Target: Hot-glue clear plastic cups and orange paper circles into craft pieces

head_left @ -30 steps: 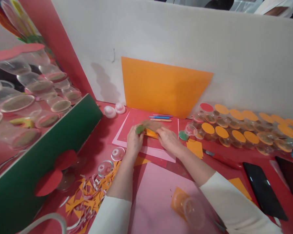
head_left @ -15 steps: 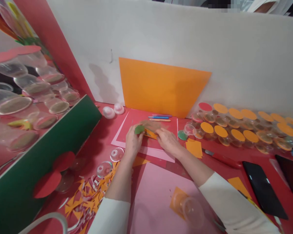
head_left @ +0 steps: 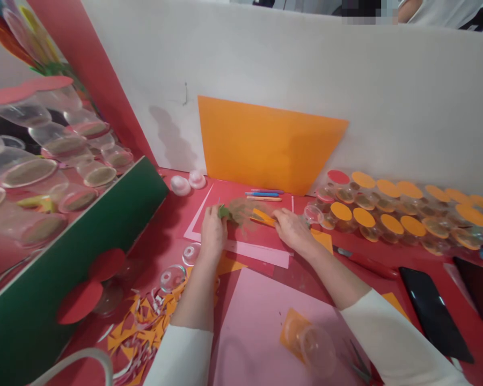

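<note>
My left hand [head_left: 212,233] is closed in a pinch on a small green paper piece [head_left: 224,212] at the left of a red sheet [head_left: 245,225]. My right hand [head_left: 293,230] is closed on an orange paper piece [head_left: 262,216], held a little to the right of the green one. The two pieces are apart, with a smeared brownish patch between them. Both hands rest over the red sheet, which lies on a pink sheet [head_left: 241,249]. Three coloured pens [head_left: 264,195] lie just behind the hands.
A large orange sheet [head_left: 265,142] leans on the white wall. Rows of clear cups with orange discs [head_left: 390,214] stand right. A red-handled knife [head_left: 366,262], two black phones [head_left: 434,311], orange scraps [head_left: 145,327], a green board [head_left: 76,257] and a pink sheet with cup [head_left: 309,343] surround me.
My hands have drawn apart: the right hand moved right with the orange piece, the left hand stayed near the green piece. Earlier the two pieces were held together.
</note>
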`<action>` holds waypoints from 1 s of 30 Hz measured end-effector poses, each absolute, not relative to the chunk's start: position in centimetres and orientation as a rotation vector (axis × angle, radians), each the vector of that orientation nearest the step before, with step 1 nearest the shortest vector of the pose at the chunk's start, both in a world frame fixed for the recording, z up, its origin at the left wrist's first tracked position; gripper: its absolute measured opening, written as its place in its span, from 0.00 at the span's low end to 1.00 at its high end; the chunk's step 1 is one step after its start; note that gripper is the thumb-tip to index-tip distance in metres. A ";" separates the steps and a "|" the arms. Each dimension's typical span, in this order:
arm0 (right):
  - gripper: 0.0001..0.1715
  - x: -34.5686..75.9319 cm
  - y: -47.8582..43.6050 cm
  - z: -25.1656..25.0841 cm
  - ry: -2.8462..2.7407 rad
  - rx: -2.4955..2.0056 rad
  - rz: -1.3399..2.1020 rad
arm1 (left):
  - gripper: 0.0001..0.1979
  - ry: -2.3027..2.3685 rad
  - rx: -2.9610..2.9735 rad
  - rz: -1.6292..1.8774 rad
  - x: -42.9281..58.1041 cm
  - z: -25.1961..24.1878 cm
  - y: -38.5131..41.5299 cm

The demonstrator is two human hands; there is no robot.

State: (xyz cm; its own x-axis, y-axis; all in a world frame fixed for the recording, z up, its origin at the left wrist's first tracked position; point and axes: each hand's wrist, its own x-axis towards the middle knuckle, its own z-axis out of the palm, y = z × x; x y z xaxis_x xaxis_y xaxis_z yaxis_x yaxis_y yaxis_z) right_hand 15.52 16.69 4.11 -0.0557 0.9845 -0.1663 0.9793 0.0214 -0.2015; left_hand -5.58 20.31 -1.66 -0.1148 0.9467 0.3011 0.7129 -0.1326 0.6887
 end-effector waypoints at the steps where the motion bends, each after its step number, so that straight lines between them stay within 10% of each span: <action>1: 0.18 15.4 16.8 4.2 -2.230 -2.158 0.410 | 0.17 1.844 1.852 1.095 -5.5 -1.8 20.3; 30: 0.19 12.5 18.6 4.0 -2.287 -1.952 0.528 | 0.20 1.774 1.867 0.975 -4.3 -0.3 19.5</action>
State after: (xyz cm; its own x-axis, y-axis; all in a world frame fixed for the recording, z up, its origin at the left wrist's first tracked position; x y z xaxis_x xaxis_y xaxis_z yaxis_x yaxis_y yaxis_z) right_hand 12.53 18.61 4.03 -0.1800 0.9716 -0.1539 0.9407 0.1243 -0.3157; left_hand -4.27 19.53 -0.34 -0.0403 0.9750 0.2187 0.7071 -0.1269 0.6956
